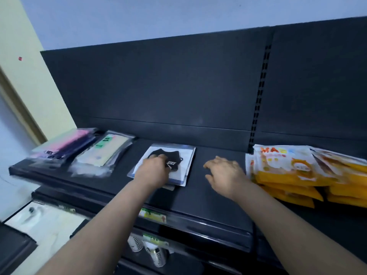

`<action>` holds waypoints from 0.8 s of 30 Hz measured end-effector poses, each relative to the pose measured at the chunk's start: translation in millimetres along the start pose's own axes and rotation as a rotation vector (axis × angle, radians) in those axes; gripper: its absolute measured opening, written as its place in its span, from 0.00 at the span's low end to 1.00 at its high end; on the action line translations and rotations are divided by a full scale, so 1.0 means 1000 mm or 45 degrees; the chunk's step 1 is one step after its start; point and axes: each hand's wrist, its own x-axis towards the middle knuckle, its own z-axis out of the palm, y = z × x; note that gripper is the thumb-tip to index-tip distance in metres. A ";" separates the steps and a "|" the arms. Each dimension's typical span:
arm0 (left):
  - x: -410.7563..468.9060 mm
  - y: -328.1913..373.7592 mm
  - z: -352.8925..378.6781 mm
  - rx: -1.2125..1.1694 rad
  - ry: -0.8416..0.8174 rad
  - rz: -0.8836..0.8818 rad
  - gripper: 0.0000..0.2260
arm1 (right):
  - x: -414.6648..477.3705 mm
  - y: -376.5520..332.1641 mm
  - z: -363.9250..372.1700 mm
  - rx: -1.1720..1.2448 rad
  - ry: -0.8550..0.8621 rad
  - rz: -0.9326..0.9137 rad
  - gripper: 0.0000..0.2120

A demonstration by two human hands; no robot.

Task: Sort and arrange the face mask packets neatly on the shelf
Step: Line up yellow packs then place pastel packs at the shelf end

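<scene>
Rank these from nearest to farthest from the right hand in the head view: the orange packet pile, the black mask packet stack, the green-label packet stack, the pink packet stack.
From the right hand:
1. Orange packet pile, just to its right on the shelf.
2. Black mask packet stack, to its left, under the left hand.
3. Green-label packet stack, further left.
4. Pink packet stack, at the shelf's far left end.

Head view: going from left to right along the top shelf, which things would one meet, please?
Pink and dark packets → green-label packets → black mask stack under the left hand → right hand over bare shelf → orange packets.
</scene>
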 end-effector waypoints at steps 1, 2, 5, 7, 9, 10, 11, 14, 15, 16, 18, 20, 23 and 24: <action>0.010 -0.012 -0.002 0.006 -0.017 0.001 0.20 | 0.012 -0.012 0.005 0.036 0.011 0.003 0.18; 0.018 -0.020 -0.003 0.010 -0.033 0.002 0.21 | 0.021 -0.023 0.010 0.065 0.038 -0.001 0.18; 0.048 -0.048 -0.004 0.012 -0.082 0.024 0.21 | 0.049 -0.053 0.023 0.103 0.126 -0.008 0.20; 0.064 -0.061 0.000 0.001 -0.147 0.023 0.22 | 0.061 -0.065 0.025 0.132 0.097 0.007 0.21; 0.077 -0.069 0.004 -0.041 -0.208 0.005 0.22 | 0.071 -0.073 0.028 0.150 0.020 0.027 0.22; 0.082 -0.071 0.007 -0.069 -0.231 -0.005 0.23 | 0.074 -0.074 0.029 0.149 -0.010 0.029 0.23; 0.086 -0.072 0.010 -0.086 -0.245 -0.008 0.22 | 0.076 -0.074 0.031 0.147 -0.034 0.031 0.23; 0.090 -0.063 0.017 -0.066 -0.245 0.014 0.21 | 0.076 -0.069 0.037 0.144 -0.064 0.096 0.21; 0.089 -0.056 0.018 -0.057 -0.252 0.028 0.20 | 0.074 -0.064 0.038 0.141 -0.050 0.135 0.20; 0.089 -0.048 0.019 -0.054 -0.266 0.046 0.20 | 0.071 -0.059 0.038 0.131 -0.026 0.174 0.18; 0.087 -0.030 0.022 -0.053 -0.310 0.088 0.19 | 0.063 -0.047 0.036 0.102 0.021 0.250 0.15; 0.086 -0.011 0.024 -0.055 -0.357 0.130 0.21 | 0.052 -0.033 0.032 0.050 0.029 0.328 0.14; 0.082 0.016 0.028 -0.058 -0.411 0.193 0.22 | 0.038 -0.015 0.023 -0.035 0.007 0.427 0.14; 0.080 0.025 0.030 -0.052 -0.423 0.213 0.22 | 0.035 -0.010 0.019 -0.051 -0.005 0.451 0.15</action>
